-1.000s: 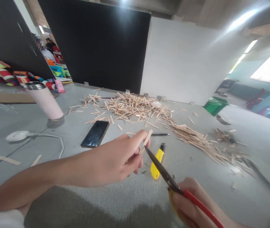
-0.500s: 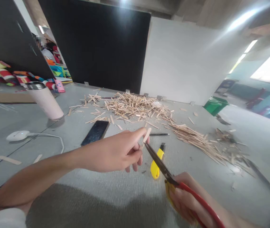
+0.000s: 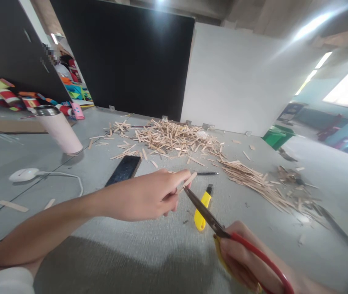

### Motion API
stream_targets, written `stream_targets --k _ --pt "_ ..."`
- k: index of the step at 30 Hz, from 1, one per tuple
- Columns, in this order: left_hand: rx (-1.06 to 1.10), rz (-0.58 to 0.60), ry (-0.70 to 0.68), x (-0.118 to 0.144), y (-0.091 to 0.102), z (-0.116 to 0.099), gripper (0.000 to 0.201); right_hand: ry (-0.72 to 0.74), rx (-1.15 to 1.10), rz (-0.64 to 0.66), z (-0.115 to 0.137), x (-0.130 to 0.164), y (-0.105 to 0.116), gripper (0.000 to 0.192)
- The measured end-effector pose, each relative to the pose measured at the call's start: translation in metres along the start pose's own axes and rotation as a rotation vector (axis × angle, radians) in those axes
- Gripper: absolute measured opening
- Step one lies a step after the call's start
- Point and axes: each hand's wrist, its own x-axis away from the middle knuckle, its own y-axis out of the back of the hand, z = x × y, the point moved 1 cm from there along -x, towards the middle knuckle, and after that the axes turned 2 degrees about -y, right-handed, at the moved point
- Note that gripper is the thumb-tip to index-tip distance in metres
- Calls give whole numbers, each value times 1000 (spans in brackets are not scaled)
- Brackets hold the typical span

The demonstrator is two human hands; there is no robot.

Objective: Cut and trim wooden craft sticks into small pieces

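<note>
Between the thumb and fingers of my left hand (image 3: 152, 195) is a short, flat wooden craft stick (image 3: 189, 180), tilted up to the right. My right hand (image 3: 247, 253) grips red-handled scissors (image 3: 206, 214), whose dark blades point up and left. The blade tips reach the stick close to my left fingers; whether they touch it I cannot tell. Just behind the blades a yellow utility knife (image 3: 202, 210) lies on the table. A thin dark pen-like tool (image 3: 207, 173) lies beyond the stick.
A heap of cut wooden sticks (image 3: 174, 136) spreads at the back, with a bundle of long sticks (image 3: 253, 181) to the right. A phone (image 3: 125, 169), a pink tumbler (image 3: 59, 130) and a white device with a cable (image 3: 23, 175) lie or stand left. Black and white panels rise behind.
The craft stick has tipped from steep to flatter, leaning further right. My left fingers have curled in closer beneath it. The scissors have shifted slightly left, and their blades look nearly closed throughout.
</note>
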Motion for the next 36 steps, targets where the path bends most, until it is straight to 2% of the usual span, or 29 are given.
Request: stream_targets --k 7,13,16,19,20,23,25,28,31,34,36 --pt "-163 -27 3 1 1 0 23 5 47 40 5 -2 4 76" --pt "-225 -34 -27 1 1 0 23 -17 49 52 -2 -3 5 77" --pt "-261 -46 -3 -3 2 5 22 -33 79 -39 -8 -7 8 72" --pt "-359 -125 22 -13 9 20 12 14 273 -211 -12 -18 18 58" --pt "-394 -153 41 -18 13 27 10 44 419 -221 -13 -23 21 56" --pt "-470 -202 98 -37 22 52 8 55 861 -370 -21 -37 36 47" --pt "-494 -200 116 -52 25 70 9 47 950 -400 -28 -42 44 35" --pt "-544 -177 146 -73 22 96 12 81 906 -321 -35 -43 51 18" --pt "-576 -142 170 -89 13 117 22 128 855 -303 -27 -33 50 17" --pt "-590 -142 201 -99 6 129 30 337 768 -389 -13 -6 37 23" --pt "-600 -187 230 -105 7 134 31 425 603 -408 -11 21 23 23"
